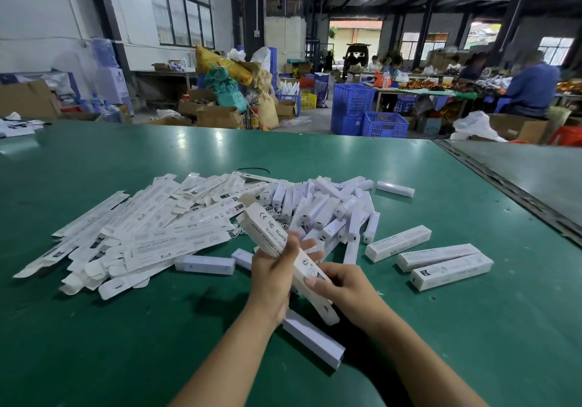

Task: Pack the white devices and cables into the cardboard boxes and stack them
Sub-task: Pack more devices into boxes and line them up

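Both my hands hold one long white printed cardboard box [267, 227] slanted above the green table [126, 328]. My left hand [274, 268] grips its middle, and my right hand [340, 284] pinches its near end, where a flap sticks out. A heap of flat unfolded boxes [141, 233] lies to the left. White devices [321, 208] are piled behind the held box. Three closed boxes [441, 257] lie side by side on the right. Loose white devices lie under my hands [311, 339] and to the left [204, 264].
A thin black cable [253, 170] lies beyond the piles. A seam and a grey table section [535, 180] run along the right. Past the far edge stand blue crates [365, 113], cartons and seated workers.
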`<state>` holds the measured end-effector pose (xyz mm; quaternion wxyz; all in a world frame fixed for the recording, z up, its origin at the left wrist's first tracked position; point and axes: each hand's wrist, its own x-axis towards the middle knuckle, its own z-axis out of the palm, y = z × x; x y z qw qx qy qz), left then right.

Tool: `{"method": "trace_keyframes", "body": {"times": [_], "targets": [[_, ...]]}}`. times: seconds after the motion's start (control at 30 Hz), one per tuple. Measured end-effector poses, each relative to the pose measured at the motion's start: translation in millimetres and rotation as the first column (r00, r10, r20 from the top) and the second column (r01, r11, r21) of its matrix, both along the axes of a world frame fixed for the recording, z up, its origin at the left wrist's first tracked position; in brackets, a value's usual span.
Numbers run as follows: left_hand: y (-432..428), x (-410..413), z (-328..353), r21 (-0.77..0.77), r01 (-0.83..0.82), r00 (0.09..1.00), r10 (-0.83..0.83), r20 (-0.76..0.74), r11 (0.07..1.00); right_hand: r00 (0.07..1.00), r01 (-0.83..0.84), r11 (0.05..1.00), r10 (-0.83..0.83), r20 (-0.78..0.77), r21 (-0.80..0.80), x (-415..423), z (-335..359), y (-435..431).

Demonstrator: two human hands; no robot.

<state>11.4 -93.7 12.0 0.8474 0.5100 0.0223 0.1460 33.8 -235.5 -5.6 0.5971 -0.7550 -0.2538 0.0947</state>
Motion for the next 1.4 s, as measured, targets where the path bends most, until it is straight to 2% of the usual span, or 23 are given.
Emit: {"method": "trace_keyframes", "body": {"times": [0.2,0.37,0.57,0.67,0.8,0.87,0.93,1.0,1.07,1.17,1.27,1.4], "targets": [[18,0,4,-0.195,0.185,0.983,-0.184,0.023,0.963,0.991,-0.019,0.998,0.027,-0.127,0.062,-4,6,-2],[19,4,1,-0.301,0.168,0.984,-0.178,-0.005,0.939,0.976,-0.060,0.988,0.088,-0.197,0.144,-7,6,-1],[22,11,-7,-0.388,0.134,0.989,-0.148,-0.007,0.912,0.997,-0.009,1.000,0.011,-0.073,0.026,-6,2,5],[23,11,-7,-0.368,0.136,0.990,-0.141,0.012,0.920,0.999,-0.003,0.998,0.006,-0.049,0.061,-7,2,9],[21,11,-6,-0.209,0.063,0.998,-0.059,0.028,0.976,0.998,0.049,0.988,-0.040,-0.058,0.148,-5,2,10],[17,9,-8,-0.057,-0.036,0.999,0.037,0.028,0.998,0.990,0.108,0.973,-0.085,-0.117,0.205,-3,0,11],[12,8,-14,0.138,-0.121,0.992,0.114,0.059,0.983,0.980,0.182,0.958,-0.160,-0.115,0.220,0,-1,12],[10,7,-20,0.253,-0.159,0.987,0.145,0.074,0.954,0.963,0.270,0.936,-0.259,-0.077,0.225,1,-1,12],[8,4,-19,0.379,-0.174,0.984,0.145,0.105,0.909,0.934,0.355,0.905,-0.352,-0.056,0.234,2,-1,11],[7,0,-17,0.570,-0.237,0.963,0.114,0.244,0.786,0.891,0.447,0.865,-0.454,-0.023,0.229,2,0,9],[7,-2,-15,0.676,-0.263,0.945,0.041,0.326,0.688,0.891,0.442,0.857,-0.453,-0.023,0.263,2,1,7],[9,-3,-17,0.756,-0.269,0.949,0.031,0.314,0.596,0.896,0.417,0.887,-0.437,0.072,0.197,-2,4,7]]}}
